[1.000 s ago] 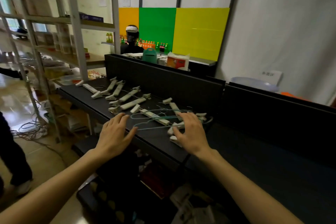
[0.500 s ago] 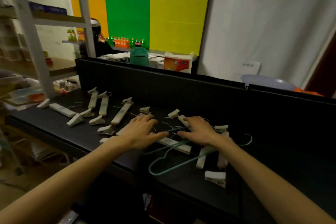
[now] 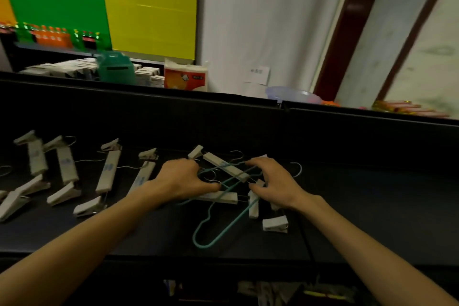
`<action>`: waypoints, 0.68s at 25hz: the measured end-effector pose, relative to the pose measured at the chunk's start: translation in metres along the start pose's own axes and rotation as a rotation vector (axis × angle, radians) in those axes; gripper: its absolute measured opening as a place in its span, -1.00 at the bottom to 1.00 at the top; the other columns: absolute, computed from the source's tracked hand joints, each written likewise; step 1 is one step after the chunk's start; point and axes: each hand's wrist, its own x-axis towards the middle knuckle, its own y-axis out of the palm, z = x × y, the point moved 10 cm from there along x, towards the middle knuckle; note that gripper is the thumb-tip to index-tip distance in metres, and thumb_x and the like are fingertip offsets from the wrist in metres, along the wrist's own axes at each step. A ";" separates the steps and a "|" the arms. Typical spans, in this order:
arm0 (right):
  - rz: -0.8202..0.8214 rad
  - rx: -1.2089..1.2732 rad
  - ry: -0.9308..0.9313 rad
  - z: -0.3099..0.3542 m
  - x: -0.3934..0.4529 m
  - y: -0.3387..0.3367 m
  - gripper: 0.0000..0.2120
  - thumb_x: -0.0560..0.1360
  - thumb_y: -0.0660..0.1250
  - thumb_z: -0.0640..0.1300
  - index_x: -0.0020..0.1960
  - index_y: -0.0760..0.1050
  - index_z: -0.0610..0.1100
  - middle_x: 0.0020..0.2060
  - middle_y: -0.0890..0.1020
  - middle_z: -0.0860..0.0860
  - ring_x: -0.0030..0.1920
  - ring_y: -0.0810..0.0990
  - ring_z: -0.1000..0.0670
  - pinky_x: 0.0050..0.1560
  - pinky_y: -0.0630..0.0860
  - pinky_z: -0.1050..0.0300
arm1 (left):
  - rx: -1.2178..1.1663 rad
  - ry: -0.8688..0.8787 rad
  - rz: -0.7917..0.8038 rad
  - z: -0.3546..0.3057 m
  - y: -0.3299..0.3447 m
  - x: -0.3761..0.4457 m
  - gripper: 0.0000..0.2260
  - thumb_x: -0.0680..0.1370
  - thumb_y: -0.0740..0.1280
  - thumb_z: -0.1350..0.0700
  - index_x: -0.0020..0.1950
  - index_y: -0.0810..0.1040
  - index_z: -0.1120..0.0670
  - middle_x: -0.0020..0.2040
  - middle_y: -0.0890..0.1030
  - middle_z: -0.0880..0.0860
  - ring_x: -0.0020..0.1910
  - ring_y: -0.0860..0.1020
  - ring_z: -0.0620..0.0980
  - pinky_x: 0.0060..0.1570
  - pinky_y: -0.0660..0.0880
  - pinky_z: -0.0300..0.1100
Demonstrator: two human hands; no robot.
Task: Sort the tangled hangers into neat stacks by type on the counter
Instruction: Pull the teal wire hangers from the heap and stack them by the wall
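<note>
A tangle of hangers lies mid-counter: teal wire hangers (image 3: 211,230) crossed with white clip hangers (image 3: 226,169). My left hand (image 3: 180,180) grips the tangle's left side, its fingers curled over the wire hooks and its thumb by the lower white bar (image 3: 219,198). On the right side, my right hand (image 3: 274,181) claws over the tangle, index finger on the teal wire and thumb by a white clip. One white clip (image 3: 275,224) lies at the near right. Several white clip hangers (image 3: 108,171) lie spread in a row to the left.
The black counter (image 3: 372,206) has a raised black back wall (image 3: 248,122). Behind it stand a teal container (image 3: 115,69), a red and white pack (image 3: 185,78) and a bluish basin (image 3: 293,94). A dark door frame stands at the far right.
The view has swung right and closer. Both hands went from hovering flat over the pile to curling onto the tangled hangers, which have shifted towards me.
</note>
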 end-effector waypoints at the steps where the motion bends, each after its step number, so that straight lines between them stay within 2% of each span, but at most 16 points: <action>1: 0.046 -0.006 0.010 0.001 -0.007 0.003 -0.39 0.43 0.42 -0.03 0.46 0.39 0.03 0.36 0.47 0.06 0.37 0.40 0.09 0.40 0.41 0.07 | -0.017 -0.002 -0.014 0.003 -0.003 0.000 -0.37 0.32 0.22 -0.57 -0.31 0.53 0.01 -0.37 0.57 -0.05 -0.38 0.53 -0.09 -0.42 0.33 -0.17; 4: 0.220 -0.116 0.023 0.010 -0.022 0.023 -0.29 0.36 0.42 -0.05 0.49 0.34 0.05 0.40 0.43 0.07 0.41 0.35 0.07 0.42 0.36 0.09 | -0.056 0.017 0.024 0.011 -0.004 -0.006 -0.34 0.34 0.22 -0.57 -0.27 0.58 0.05 -0.33 0.62 -0.02 -0.35 0.57 -0.06 -0.36 0.44 -0.15; 8: 0.259 -0.255 0.024 0.020 -0.021 0.037 -0.13 0.32 0.41 0.06 0.57 0.18 0.04 0.45 0.34 0.00 0.46 0.29 -0.04 0.48 0.28 -0.03 | -0.093 0.062 0.061 0.016 -0.005 -0.019 -0.41 0.40 0.27 -0.51 -0.17 0.60 0.03 -0.27 0.64 -0.03 -0.32 0.58 -0.08 -0.38 0.40 -0.23; 10: 0.282 -0.296 0.041 0.026 -0.017 0.040 -0.08 0.33 0.42 0.08 0.60 0.11 0.05 0.51 0.24 -0.03 0.51 0.20 -0.07 0.51 0.21 -0.08 | -0.097 0.076 -0.015 0.021 -0.012 -0.023 -0.42 0.37 0.27 -0.53 -0.19 0.58 0.00 -0.29 0.62 -0.05 -0.34 0.57 -0.10 -0.40 0.43 -0.22; 12: 0.343 -0.344 0.039 0.035 -0.013 0.048 -0.10 0.34 0.43 0.06 0.60 0.12 0.08 0.57 0.17 0.00 0.56 0.11 -0.08 0.54 0.13 -0.14 | -0.090 0.092 -0.121 0.027 -0.022 -0.024 -0.42 0.32 0.25 -0.56 -0.21 0.55 -0.04 -0.33 0.60 -0.06 -0.37 0.56 -0.11 -0.37 0.52 -0.18; 14: 0.413 -0.359 0.042 0.043 -0.011 0.057 -0.13 0.36 0.44 0.03 0.59 0.14 0.09 0.57 0.19 0.02 0.56 0.10 -0.08 0.53 0.11 -0.14 | -0.072 0.109 -0.198 0.033 -0.031 -0.026 -0.43 0.31 0.24 -0.57 -0.22 0.53 -0.06 -0.33 0.58 -0.07 -0.38 0.54 -0.12 -0.37 0.52 -0.17; 17: 0.462 -0.382 0.054 0.052 -0.005 0.056 -0.12 0.35 0.46 -0.01 0.59 0.15 0.06 0.54 0.24 -0.02 0.53 0.15 -0.10 0.51 0.17 -0.12 | -0.048 0.111 -0.231 0.043 -0.036 -0.029 -0.46 0.33 0.25 -0.55 -0.21 0.50 -0.07 -0.32 0.56 -0.09 -0.36 0.52 -0.13 -0.36 0.50 -0.18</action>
